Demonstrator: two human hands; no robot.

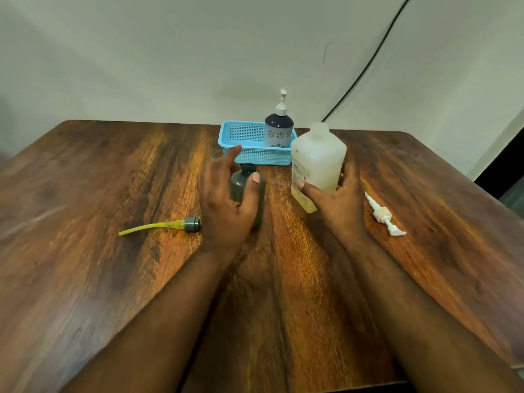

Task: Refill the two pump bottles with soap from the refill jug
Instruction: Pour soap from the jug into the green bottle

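Note:
A small dark green bottle [246, 185] stands uncapped on the wooden table [113, 251], with my left hand [224, 202] wrapped around it, thumb on its front. My right hand [337, 202] grips the lower part of the translucent white refill jug [317, 160], which holds a low layer of yellowish soap and tilts slightly. A dark blue pump bottle with white flowers [278, 129] stands in a blue basket [243, 143] behind. A grey cap with a yellow dip tube [181, 224] lies left of my left hand. A white pump head [382, 215] lies to the right.
A black cable [365, 63] runs down the pale wall behind the table. The table's right edge falls off toward a dark opening [507, 171] at the far right.

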